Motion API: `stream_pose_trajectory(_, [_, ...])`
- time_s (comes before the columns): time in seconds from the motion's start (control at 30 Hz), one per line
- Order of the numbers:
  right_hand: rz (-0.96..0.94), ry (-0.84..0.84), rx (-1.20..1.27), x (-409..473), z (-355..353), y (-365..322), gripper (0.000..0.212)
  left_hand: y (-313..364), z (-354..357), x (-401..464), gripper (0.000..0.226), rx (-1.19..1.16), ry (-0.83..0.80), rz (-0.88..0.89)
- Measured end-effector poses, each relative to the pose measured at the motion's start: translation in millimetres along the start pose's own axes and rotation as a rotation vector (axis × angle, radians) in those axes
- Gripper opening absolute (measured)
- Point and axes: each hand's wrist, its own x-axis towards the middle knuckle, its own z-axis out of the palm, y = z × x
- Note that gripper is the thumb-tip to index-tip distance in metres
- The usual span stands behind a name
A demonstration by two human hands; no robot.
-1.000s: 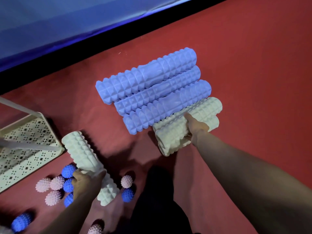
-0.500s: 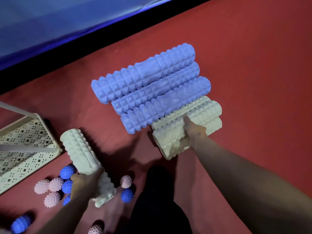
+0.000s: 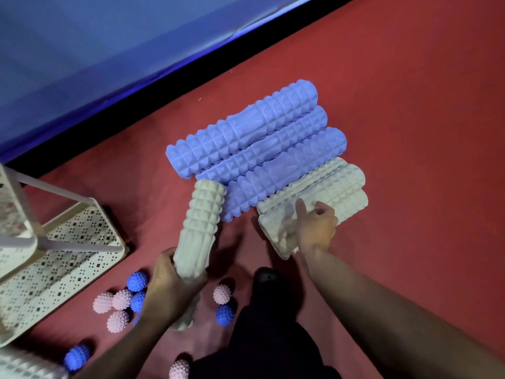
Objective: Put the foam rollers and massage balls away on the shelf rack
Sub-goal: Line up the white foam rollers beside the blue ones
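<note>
Gripping one cream roller (image 3: 200, 231) in my left hand (image 3: 169, 285), I have my fingers wrapped round its near end, and its far end is tipped up and away until it nearly meets the blue rollers. Scattered at my feet, on both sides of that hand, lie the spiky massage balls — a pink one (image 3: 222, 294) and a blue one (image 3: 224, 314) to its right, a mixed cluster (image 3: 123, 299) to its left, and a stray blue ball (image 3: 77, 356) further left.

My right hand (image 3: 314, 228) is curled over the near end of a second cream roller (image 3: 314, 198), thumb up, closing on it; that part is motion-blurred, so I judge it a grip but a loose one. This roller lies on top of another cream one. Beyond them three blue rollers (image 3: 259, 143) lie side by side on the red floor (image 3: 410, 105). The shelf rack (image 3: 68, 242) stands to my left, its perforated bottom shelf bare where I can see it.

Risks from here: lifting the right-hand roller from its end could let it droop and slip, or drag its neighbour and set the row rolling. Swinging the left one toward the rack could clip the blue rollers — and a careless step could land on a ball.
</note>
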Motion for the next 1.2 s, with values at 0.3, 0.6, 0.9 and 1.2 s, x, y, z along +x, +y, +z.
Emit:
stream_pose_trajectory(0.3, [-0.102,-0.695,0.333,-82.4,13.9,-26.0,0.031,105.7,32.3,-2.3,0.072,-0.216,-0.08,0.205])
stream_pose_trajectory(0.6, [0.027,-0.584,0.425,-54.8,-6.7,-46.8,0.022,149.0,42.1,-4.9,0.081,0.011,-0.119,0.555])
stream_pose_trajectory(0.9, [0.109,-0.402,0.478,-29.0,-17.1,-23.9,0.071,149.5,64.3,3.0,0.094,0.157,-0.355,0.674])
stream_pose_trajectory(1.2, [0.213,-0.334,0.426,-5.5,-49.6,-16.8,0.073,159.4,86.8,15.3,0.076,0.258,-0.529,0.814])
